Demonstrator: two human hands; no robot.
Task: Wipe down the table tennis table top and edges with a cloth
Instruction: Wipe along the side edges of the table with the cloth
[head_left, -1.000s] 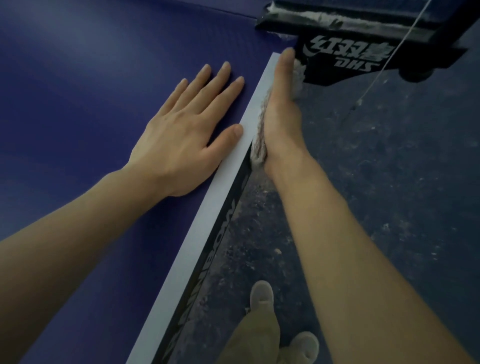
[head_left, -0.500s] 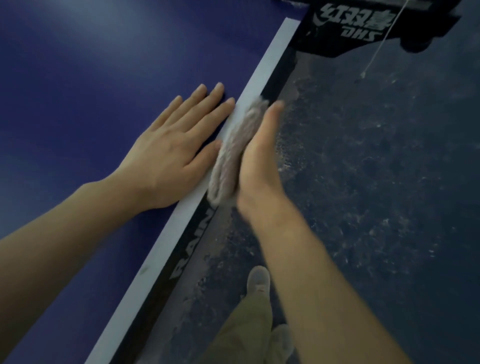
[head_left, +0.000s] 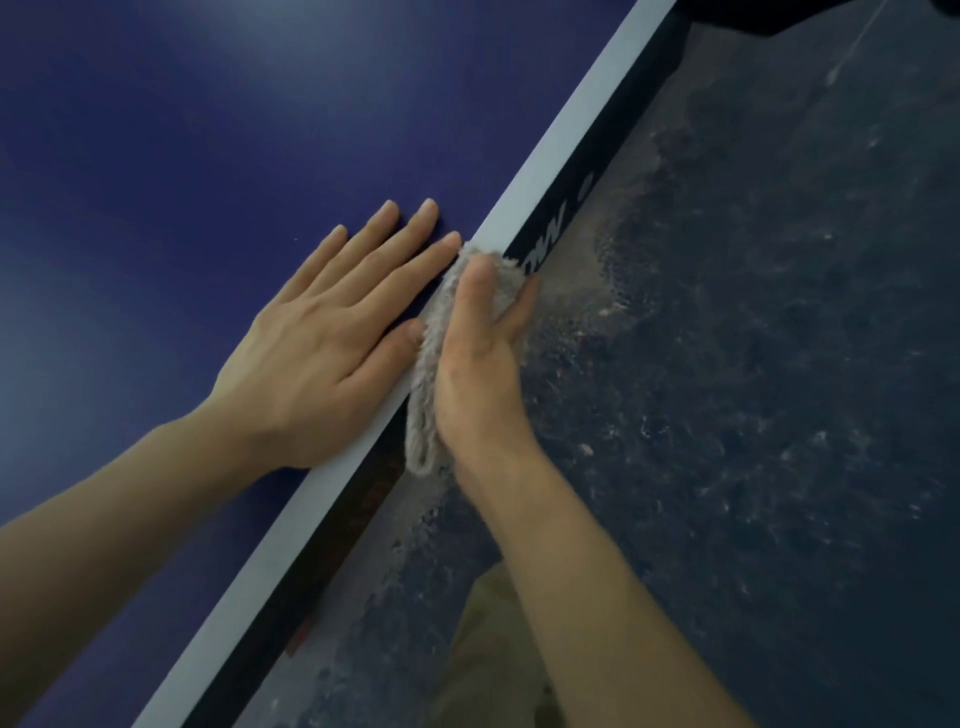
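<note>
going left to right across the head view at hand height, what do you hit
dark blue table top → left hand flat on it → fluffy grey cloth on the white edge line → right hand gripping the cloth → speckled dark floor

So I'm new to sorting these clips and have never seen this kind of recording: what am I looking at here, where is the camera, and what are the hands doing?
There is no machine here, only a person. The single picture comes from a camera worn on their head, looking forward and down, so you see their own forearms reaching out.

The big blue surface is a table tennis table, with a white line along its side and a dark side edge bearing lettering. To the right, lower down, is a dark speckled floor.

The left hand lies flat on the blue top, fingers straight. The right hand presses a pale fluffy cloth against the table's edge, thumb over it. A bit of the person's trouser leg shows at the bottom.
</note>
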